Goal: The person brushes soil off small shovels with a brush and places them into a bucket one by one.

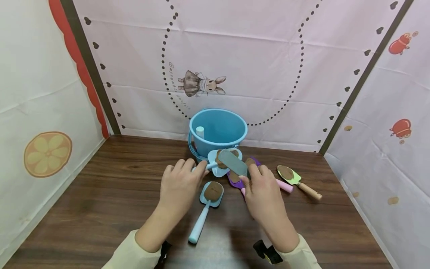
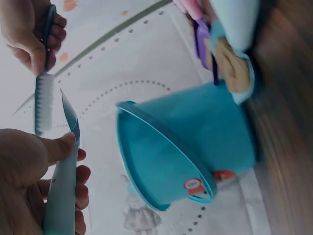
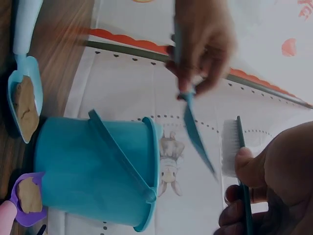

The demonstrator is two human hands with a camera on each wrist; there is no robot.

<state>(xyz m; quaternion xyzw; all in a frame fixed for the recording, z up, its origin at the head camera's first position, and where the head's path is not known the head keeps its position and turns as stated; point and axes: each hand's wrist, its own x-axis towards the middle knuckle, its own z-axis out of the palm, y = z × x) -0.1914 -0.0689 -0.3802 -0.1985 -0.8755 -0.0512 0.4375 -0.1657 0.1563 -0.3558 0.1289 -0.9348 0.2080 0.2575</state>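
Observation:
My left hand grips the handle of a light-blue shovel, its blade raised in front of the bucket. Brown patches show on that blade in the head view. With my right hand I hold a brush with a dark teal back and pale bristles. In the head view its head overlaps the blade; the wrist views show a gap between them.
A blue bucket holds a pale cylinder. Before it lies another light-blue shovel with a brown lump. Purple shovels with pink handles and a green shovel with a wooden handle lie to the right, also bearing brown lumps.

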